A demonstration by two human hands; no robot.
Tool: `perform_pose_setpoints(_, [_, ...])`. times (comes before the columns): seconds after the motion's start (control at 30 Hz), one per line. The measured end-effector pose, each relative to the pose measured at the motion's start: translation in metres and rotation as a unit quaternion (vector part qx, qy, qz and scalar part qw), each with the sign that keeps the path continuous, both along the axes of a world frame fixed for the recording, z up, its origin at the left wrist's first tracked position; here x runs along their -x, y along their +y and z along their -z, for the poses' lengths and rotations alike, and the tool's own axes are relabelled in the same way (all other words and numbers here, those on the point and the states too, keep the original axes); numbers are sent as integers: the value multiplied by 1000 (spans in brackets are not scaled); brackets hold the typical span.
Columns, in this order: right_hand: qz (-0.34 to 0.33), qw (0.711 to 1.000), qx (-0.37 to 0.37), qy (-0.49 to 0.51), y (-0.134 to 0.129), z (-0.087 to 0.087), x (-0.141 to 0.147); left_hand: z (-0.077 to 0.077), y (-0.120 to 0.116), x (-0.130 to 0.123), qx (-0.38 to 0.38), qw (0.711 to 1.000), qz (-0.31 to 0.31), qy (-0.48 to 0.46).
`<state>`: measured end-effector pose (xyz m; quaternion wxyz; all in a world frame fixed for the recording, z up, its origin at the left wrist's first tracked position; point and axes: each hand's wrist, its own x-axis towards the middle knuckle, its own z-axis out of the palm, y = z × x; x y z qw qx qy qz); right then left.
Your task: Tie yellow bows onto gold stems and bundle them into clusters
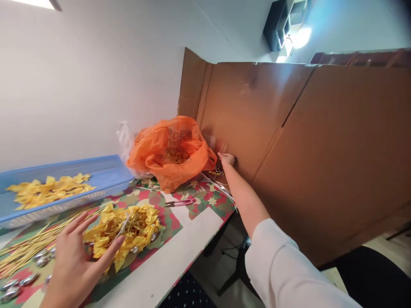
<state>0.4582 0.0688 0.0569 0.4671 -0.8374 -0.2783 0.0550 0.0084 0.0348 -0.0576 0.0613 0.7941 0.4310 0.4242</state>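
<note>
Two bare hands at a patterned counter [195,237]. At near left, the left hand [78,252] is spread with a loose, unclosed grip over the near-left side of a yellow ribbon bundle [146,218], perhaps steadying it; whether thumb and bundle touch cannot be told. A pale tie crosses the bundle's gold strands, apparently keeping them together. The right hand [227,159] reaches to the far edge, beside a cardboard panel [321,141]; its fingertips are close together, but whether that grip has anything cannot be told. An orange bag [189,164] gapes toward the near side, seemingly for easy access. The blue tray [107,179], far left, contains yellow pieces, probably to stop them scattering. Pink-handled snips [180,202] lie between the hands.
</note>
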Motion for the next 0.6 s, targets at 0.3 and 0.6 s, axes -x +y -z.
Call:
perform_pose_setpoints(0.3, [31, 986, -65, -152, -50, -43, -27, -12, -14, -2, -12, 999, 0, -45])
perform_pose_setpoints(0.6, [-3, 921, -179, -345, -144, -171, -15, -15, -10, 1, -40, 998, -12, -54])
